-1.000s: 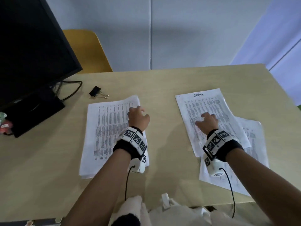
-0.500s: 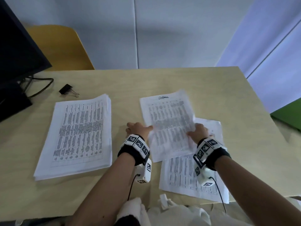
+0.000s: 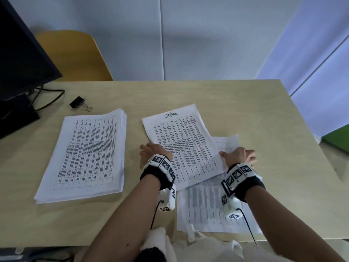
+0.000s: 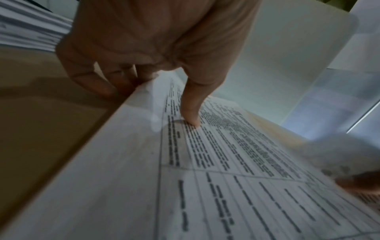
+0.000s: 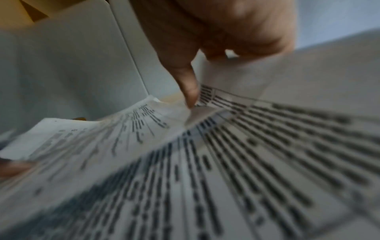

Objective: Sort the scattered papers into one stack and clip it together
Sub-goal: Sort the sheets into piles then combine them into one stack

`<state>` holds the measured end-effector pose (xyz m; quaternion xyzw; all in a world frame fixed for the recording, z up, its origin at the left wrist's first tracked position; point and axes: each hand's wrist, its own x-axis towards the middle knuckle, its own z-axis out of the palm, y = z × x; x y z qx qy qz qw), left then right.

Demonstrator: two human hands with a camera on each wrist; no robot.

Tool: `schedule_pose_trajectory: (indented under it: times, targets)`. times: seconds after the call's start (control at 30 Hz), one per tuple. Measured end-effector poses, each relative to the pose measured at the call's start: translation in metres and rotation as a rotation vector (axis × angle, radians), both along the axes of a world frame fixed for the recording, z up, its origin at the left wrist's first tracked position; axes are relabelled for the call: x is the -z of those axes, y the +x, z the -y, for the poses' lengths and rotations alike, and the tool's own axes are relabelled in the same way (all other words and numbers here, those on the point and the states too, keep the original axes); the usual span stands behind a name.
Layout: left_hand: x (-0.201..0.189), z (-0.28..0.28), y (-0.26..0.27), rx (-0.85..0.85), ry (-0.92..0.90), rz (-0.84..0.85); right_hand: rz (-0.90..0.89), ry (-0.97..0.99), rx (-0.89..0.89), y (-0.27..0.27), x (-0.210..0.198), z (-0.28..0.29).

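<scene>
A thick stack of printed papers [image 3: 85, 154] lies on the left of the table. To its right a loose sheet with handwriting at its top [image 3: 181, 146] lies slanted over another printed sheet [image 3: 205, 207] near the front edge. My left hand [image 3: 153, 151] pinches the slanted sheet's left edge, thumb [image 4: 190, 113] on top and fingers [image 4: 115, 81] under it. My right hand [image 3: 238, 156] holds its right edge, thumb [image 5: 188, 91] against the raised paper; that view is blurred. A black binder clip [image 3: 78, 104] lies beyond the stack.
A dark monitor [image 3: 20, 59] and its base with cables [image 3: 51, 97] fill the table's far left. A yellow chair [image 3: 73, 55] stands behind. The table's right edge [image 3: 309, 140] is near, with something green [image 3: 338, 140] beyond it.
My left hand left the thick stack and came to the slanted sheet's left edge. My right hand slid from the sheet's middle to its right edge. Both now hold it, edges slightly raised.
</scene>
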<state>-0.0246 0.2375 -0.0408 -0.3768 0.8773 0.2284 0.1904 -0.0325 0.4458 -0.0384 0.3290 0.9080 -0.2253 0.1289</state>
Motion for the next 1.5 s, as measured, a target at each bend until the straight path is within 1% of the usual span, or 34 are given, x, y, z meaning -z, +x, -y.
schedule_pose_trajectory:
  times: [0.07,0.1,0.17,0.27,0.37,0.43,0.5,0.53,0.57,0.63,0.7,0.77,0.87,0.97,1.0,1.07,1.13,1.17,1.27,1.3,1.33,1.37,1.43,1.47,1.5]
  targets:
    - [0.001,0.001,-0.001,0.023,0.017,0.017,-0.051,-0.116,-0.094,-0.007,-0.004,0.004]
    - [0.000,0.001,-0.001,0.042,0.025,0.025,-0.105,-0.152,-0.132,-0.010,-0.010,0.004]
    - [0.000,0.007,-0.002,0.062,0.055,0.022,-0.264,-0.162,-0.161,-0.019,-0.033,0.004]
    - [-0.002,0.021,-0.004,0.084,0.123,-0.013,-0.567,-0.114,-0.108,-0.033,-0.092,0.007]
    - [-0.006,0.035,-0.008,0.126,0.149,-0.029,-0.897,-0.114,-0.041,-0.050,-0.147,0.008]
    - [-0.008,0.043,-0.008,0.151,0.172,-0.023,-1.122,-0.134,0.014,-0.063,-0.170,0.007]
    - [-0.010,0.048,-0.008,0.190,0.203,-0.017,-1.335,-0.241,0.078,-0.077,-0.182,0.005]
    - [-0.011,0.051,-0.007,0.204,0.225,-0.009,-1.410,-0.288,0.096,-0.085,-0.184,0.003]
    - [-0.013,0.053,-0.006,0.211,0.247,0.002,-1.446,-0.325,0.104,-0.091,-0.183,0.002]
    - [-0.015,0.059,-0.005,0.209,0.289,0.010,-1.426,-0.397,0.087,-0.096,-0.177,0.003]
    - [-0.014,0.064,-0.004,0.185,0.319,0.016,-1.314,-0.430,0.063,-0.096,-0.163,0.005]
    - [-0.014,0.069,-0.005,0.166,0.338,0.027,-1.119,-0.410,0.026,-0.093,-0.138,0.008]
    - [-0.019,0.070,-0.006,0.132,0.395,0.006,-0.784,-0.372,-0.135,-0.081,-0.090,0.018]
    - [-0.023,0.065,-0.009,0.041,0.468,-0.025,-0.553,-0.438,-0.235,-0.062,-0.049,0.028]
    - [-0.025,0.063,-0.007,0.040,0.488,-0.040,-0.495,-0.445,-0.247,-0.056,-0.038,0.030]
    - [-0.022,0.059,-0.004,0.112,0.533,-0.044,-0.401,-0.453,-0.234,-0.045,-0.020,0.033]
    - [-0.016,0.055,-0.001,0.220,0.562,-0.040,-0.355,-0.468,-0.181,-0.039,-0.008,0.037]
    - [-0.013,0.053,0.000,0.255,0.562,-0.081,-0.343,-0.482,-0.134,-0.036,-0.005,0.039]
    - [-0.011,0.047,0.001,0.243,0.535,-0.305,-0.346,-0.449,0.050,-0.031,-0.002,0.039]
    - [-0.016,0.046,0.000,0.227,0.503,-0.384,-0.336,-0.430,0.083,-0.030,-0.001,0.036]
    - [-0.023,0.046,0.000,0.212,0.485,-0.458,-0.309,-0.452,0.089,-0.029,-0.001,0.034]
    - [-0.031,0.047,-0.001,0.189,0.490,-0.525,-0.278,-0.546,0.086,-0.030,-0.002,0.033]
    - [-0.048,0.047,-0.005,0.139,0.543,-0.648,-0.264,-0.824,0.055,-0.034,-0.013,0.036]
    - [-0.058,0.048,-0.007,0.123,0.571,-0.707,-0.315,-0.907,0.023,-0.037,-0.022,0.039]
    - [-0.068,0.047,-0.009,0.105,0.598,-0.769,-0.407,-0.933,-0.019,-0.039,-0.036,0.043]
